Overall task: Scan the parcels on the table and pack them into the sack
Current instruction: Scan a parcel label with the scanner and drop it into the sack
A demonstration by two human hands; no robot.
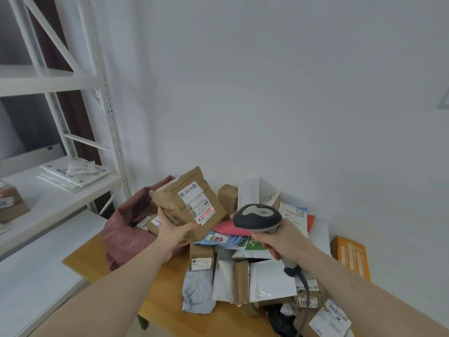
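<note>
While only the thumb and part of the palm show, the rest of the grip is hidden, so:
Left hand fingers: the left hand holds the cardboard parcel by its lower corner, thumb across the front face, the other fingers out of sight behind the box.
Right hand fingers: the right hand is curled round the handle of the barcode scanner; the fingertips fold under and cannot be made out singly.
Scanner: its dark head points towards the parcel; its cable drops down and runs off the bottom edge.
Held parcel: raised above the table and tilted, its white label facing the camera, with a red scan line across the barcode; the print is too blurred to read.
Sack: the dull red sack stands open on the table's left end, just behind the left hand; labelled parcels show inside its mouth, mostly hidden.
Pile: the heap of parcels, boxes and soft bags, overlaps so that many are half covered; those at lower right are cut off.
Table: the wooden table shows only between the arms.
Shelving: the white rack on the left carries flat white packets.
</note>
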